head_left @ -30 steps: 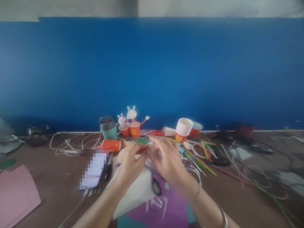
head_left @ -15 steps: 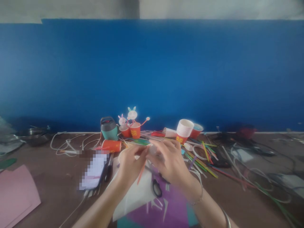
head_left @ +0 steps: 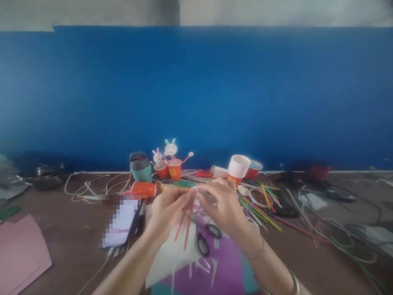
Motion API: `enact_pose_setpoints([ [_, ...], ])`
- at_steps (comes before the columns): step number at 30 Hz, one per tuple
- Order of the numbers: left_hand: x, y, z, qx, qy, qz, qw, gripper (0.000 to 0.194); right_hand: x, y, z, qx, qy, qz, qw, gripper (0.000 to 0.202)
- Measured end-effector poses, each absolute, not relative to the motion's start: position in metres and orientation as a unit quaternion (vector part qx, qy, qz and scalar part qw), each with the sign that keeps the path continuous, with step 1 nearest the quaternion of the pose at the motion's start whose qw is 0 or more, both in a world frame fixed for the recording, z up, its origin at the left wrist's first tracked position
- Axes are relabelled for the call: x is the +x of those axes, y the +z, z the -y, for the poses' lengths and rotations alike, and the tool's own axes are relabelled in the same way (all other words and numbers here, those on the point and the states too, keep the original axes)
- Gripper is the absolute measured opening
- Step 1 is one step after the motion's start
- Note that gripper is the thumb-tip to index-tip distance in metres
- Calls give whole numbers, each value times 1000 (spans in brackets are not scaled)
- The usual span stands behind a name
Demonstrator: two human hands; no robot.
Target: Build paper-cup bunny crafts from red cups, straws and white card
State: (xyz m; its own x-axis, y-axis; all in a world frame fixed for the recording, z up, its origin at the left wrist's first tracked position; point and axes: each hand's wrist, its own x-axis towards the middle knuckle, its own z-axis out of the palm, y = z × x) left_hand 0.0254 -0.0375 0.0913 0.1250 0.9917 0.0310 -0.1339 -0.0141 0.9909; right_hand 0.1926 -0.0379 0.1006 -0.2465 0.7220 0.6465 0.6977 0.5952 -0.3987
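My left hand (head_left: 172, 207) is closed in a pinch on two thin orange straws (head_left: 188, 225), which hang down side by side below the fingers. My right hand (head_left: 221, 203) meets it at the straws' upper end, thumb and fingers pinched together. A small whitish bit shows at those fingertips, too small to name. Below the hands lie black-handled scissors (head_left: 203, 244), on a white sheet (head_left: 172, 254) and purple paper (head_left: 227, 262) with thin white paper scraps.
Behind stand a teal bottle (head_left: 141, 169), red paper cups with rabbit figures (head_left: 175, 169) and a cup stack (head_left: 238, 166). An orange cup (head_left: 143, 189) lies sideways. A phone (head_left: 121, 223) is left, coloured straws (head_left: 260, 213) right, pink paper (head_left: 24, 254) far left.
The two orange straws now hang apart and show more plainly below my left hand. My right fingers have drawn in to a pinch, and more of the scissors shows.
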Motion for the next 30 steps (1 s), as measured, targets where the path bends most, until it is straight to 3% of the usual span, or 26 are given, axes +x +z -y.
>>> enact_pose_setpoints([
  [9, 28, 84, 34, 465, 504, -434, 585, 33, 186, 98, 39, -433, 27, 795, 424, 13],
  [19, 29, 82, 31, 433, 503, -422, 618, 34, 201, 90, 23, -433, 135, 802, 389, 21],
  [26, 31, 72, 25, 364, 478, -421, 679, 31, 206, 84, 12, -464, 198, 759, 412, 24],
  [28, 32, 66, 23, 340, 479, -417, 694, 30, 213, 86, 12, -507, 204, 752, 368, 22],
  [30, 34, 61, 22, 326, 482, -412, 701, 31, 219, 84, 15, -546, 195, 777, 245, 20],
])
